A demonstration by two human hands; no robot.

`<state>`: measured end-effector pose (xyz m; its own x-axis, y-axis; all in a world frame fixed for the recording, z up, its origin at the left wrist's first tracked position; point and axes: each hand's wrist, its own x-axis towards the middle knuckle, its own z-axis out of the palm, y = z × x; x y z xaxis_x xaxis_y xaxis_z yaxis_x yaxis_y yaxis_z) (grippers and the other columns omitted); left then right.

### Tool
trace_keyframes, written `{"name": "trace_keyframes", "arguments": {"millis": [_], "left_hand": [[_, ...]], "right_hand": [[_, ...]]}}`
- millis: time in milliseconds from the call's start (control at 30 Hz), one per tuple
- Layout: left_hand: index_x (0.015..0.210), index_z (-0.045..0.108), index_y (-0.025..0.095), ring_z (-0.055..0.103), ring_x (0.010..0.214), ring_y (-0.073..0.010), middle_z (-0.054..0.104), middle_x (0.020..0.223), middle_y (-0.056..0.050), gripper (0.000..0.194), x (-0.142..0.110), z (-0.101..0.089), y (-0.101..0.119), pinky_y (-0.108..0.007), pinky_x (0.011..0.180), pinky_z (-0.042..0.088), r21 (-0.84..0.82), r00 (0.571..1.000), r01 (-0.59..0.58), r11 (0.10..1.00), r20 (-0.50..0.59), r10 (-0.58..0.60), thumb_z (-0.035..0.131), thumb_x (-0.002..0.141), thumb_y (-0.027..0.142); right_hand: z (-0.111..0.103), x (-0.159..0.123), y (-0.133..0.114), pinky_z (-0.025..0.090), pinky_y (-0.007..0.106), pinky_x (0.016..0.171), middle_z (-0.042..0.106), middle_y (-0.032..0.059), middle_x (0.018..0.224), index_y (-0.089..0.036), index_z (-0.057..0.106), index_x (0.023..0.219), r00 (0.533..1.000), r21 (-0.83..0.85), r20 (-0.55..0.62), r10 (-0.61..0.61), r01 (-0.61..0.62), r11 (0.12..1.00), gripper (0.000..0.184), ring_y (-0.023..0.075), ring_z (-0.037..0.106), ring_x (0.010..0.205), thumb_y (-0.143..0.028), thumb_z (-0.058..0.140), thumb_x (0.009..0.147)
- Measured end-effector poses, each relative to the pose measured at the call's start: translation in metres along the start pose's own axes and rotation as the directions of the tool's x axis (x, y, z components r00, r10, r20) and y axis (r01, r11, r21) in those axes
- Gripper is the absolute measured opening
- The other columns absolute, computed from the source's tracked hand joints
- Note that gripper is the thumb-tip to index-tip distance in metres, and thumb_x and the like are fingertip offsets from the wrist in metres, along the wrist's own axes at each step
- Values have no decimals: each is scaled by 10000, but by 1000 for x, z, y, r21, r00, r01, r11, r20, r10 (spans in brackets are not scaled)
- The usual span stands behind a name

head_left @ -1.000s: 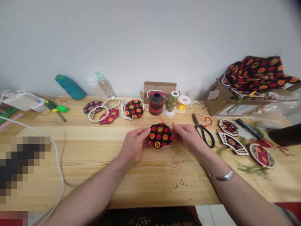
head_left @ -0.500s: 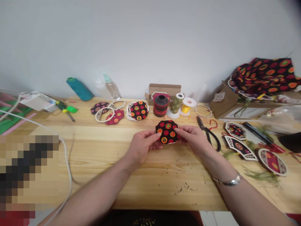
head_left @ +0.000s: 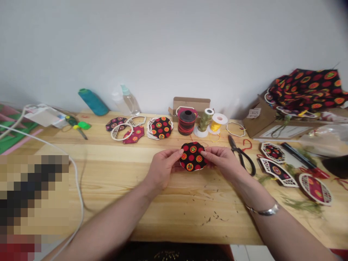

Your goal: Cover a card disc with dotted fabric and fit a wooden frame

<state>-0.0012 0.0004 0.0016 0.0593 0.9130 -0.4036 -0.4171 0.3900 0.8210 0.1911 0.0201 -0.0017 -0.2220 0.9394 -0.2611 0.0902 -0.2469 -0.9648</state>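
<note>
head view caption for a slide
Left hand and right hand hold a round patterned fabric piece at a wooden table

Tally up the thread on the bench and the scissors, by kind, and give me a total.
Thread spools: 3 (black-and-red spool, olive-green spool, yellow spool)
Thread cones: 1 (teal cone, apparently thread)
Scissors: 2 (black-handled scissors, green-handled snips)
Total: 6
</note>
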Motion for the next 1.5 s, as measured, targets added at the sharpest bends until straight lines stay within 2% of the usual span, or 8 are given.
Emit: {"name": "trace_keyframes", "arguments": {"millis": [100,300,433,600,833,1000,1167,1500], "left_hand": [[769,696,120,657,562,-150,729,688,-55,232,1,0,-1,-270,558,542,-7,1000,-13,1000,-20,12,791,651,296],[837,665,103,678,579,-180,723,680,-92,280,2,-1,0,-291,563,538,-62,999,-25,998,-37,23,647,797,380],[858,674,115,685,621,-174,734,725,-81,321,0,-1,0,-291,594,550,-65,998,-62,996,-6,62,702,754,418],[782,699,133,656,579,-147,732,707,-38,290,0,1,1,-277,573,543,13,998,-44,999,-45,45,834,592,305],[702,635,130,679,590,-161,710,644,-53,225,3,-2,5,-284,599,550,-69,991,-77,995,-115,69,755,693,320],[739,652,121,674,541,-167,718,668,-84,326,0,-2,3,-264,520,529,11,1000,18,1000,-4,-18,718,734,440],[733,685,123,658,517,-145,707,625,-57,287,-3,3,1,-223,493,505,183,997,9,983,76,-23,804,640,367],[617,570,152,571,431,-96,659,545,-20,297,-2,0,2,-200,450,434,131,993,-96,987,-53,104,672,757,394]], "right_hand": [[0,-1,0,261,250,480,540,-13,549,-168,632,652,999,-4,30,-10,10,1000,349,80,397,499,-502,714,709],[-3,0,-1,258,255,473,516,-20,524,-178,623,625,1000,-33,-1,-26,25,999,357,84,379,488,-516,706,704],[-3,-1,-2,253,255,479,509,-24,522,-177,613,616,1000,-42,5,-28,28,999,355,83,379,489,-507,700,713],[-1,-2,-4,256,253,483,514,-22,530,-167,617,617,999,-37,22,-36,36,999,368,82,379,497,-514,707,704],[-1,-3,-8,283,252,472,505,-20,536,-185,586,573,998,1,-57,-39,39,999,361,85,378,500,-503,715,687],[-1,-2,-8,320,262,498,537,-11,576,-192,600,617,993,57,-109,-41,47,997,302,93,410,518,-460,708,704],[-1,-1,-7,307,256,487,527,-17,556,-186,600,606,995,66,-93,-38,44,997,318,86,401,505,-469,720,688],[-4,-2,-9,293,246,468,539,-17,536,-174,608,614,983,78,-158,-96,110,991,311,77,408,478,-452,713,709]]}}
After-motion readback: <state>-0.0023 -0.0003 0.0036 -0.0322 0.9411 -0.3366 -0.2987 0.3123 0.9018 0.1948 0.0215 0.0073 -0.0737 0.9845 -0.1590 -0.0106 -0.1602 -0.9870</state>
